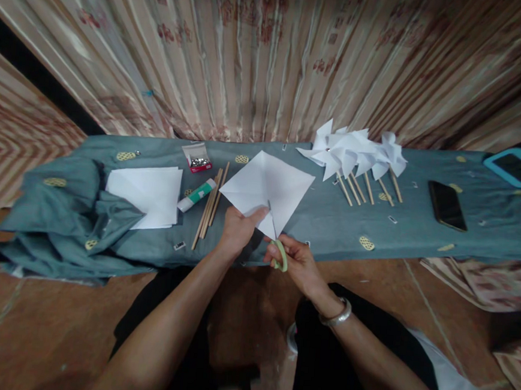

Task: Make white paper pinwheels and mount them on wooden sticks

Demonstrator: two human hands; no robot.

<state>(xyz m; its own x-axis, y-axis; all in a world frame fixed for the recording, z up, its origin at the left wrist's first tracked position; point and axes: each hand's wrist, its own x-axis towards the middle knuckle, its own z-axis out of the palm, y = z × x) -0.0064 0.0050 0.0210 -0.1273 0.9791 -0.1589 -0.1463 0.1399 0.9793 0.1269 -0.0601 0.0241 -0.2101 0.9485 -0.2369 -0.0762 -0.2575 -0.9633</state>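
Observation:
A square sheet of white paper [268, 180] with fold creases is held at its near side by my left hand [238, 228], thumb on top. My right hand [294, 259] grips scissors [281, 257] with pale green handles. Their blades reach into the paper from its near corner toward the middle. Just left of the paper lie several thin wooden sticks [209, 206] and a green and white glue stick [197, 195]. Behind the glue stick stands an open small red and white box [198, 159] with shiny metal pieces inside.
A stack of white paper sheets [145, 195] lies left, partly under bunched cloth [79, 205]. Several paper pinwheels [354, 154] on sticks lie at the back right. Farther right are a black phone [447, 205] and a blue-framed tablet [519, 167]. A patterned curtain [262, 57] hangs behind.

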